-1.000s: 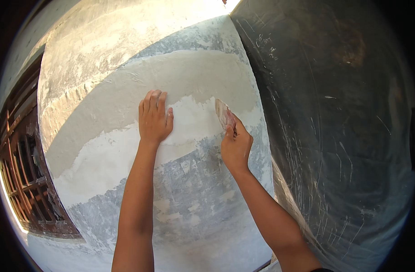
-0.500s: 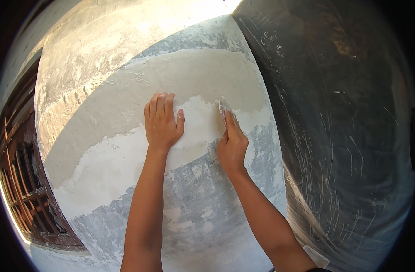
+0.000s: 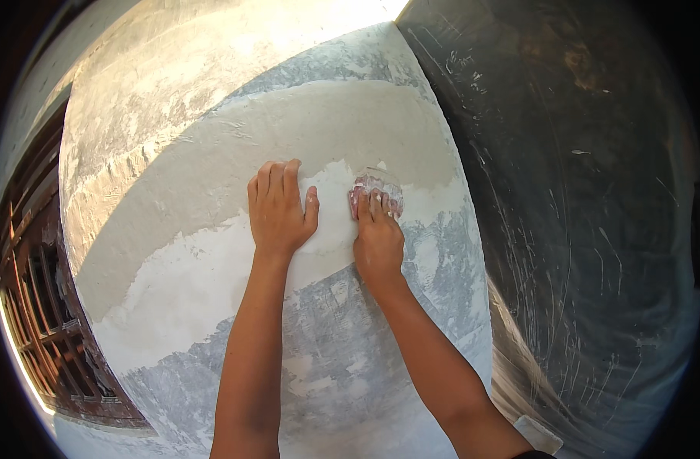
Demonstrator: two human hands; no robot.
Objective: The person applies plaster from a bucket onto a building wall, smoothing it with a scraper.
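putty spreader (image 3: 379, 183) in our right hand (image 3: 379, 243), free edge up the wall (image 3: 336, 348)

we face a tall, patchy wall, with a dark sheet (image 3: 595, 191) along its right side and a brown wooden window grille (image 3: 52, 330) at its left. across it runs a grey-beige coat (image 3: 342, 115), and below that a white coat (image 3: 174, 264) with a ragged upper border. our left hand (image 3: 283, 210) is open near that border, fingers up, thumb apart, holding nothing. our right hand grips the spreader, fingers laid over its smeared face. the spreader lies straight beyond the right wrist, where the two coats meet, with the left hand well apart to its left. its free edge points up the wall; its long axis seems to run crosswise to the fingers, though they cover part of it.
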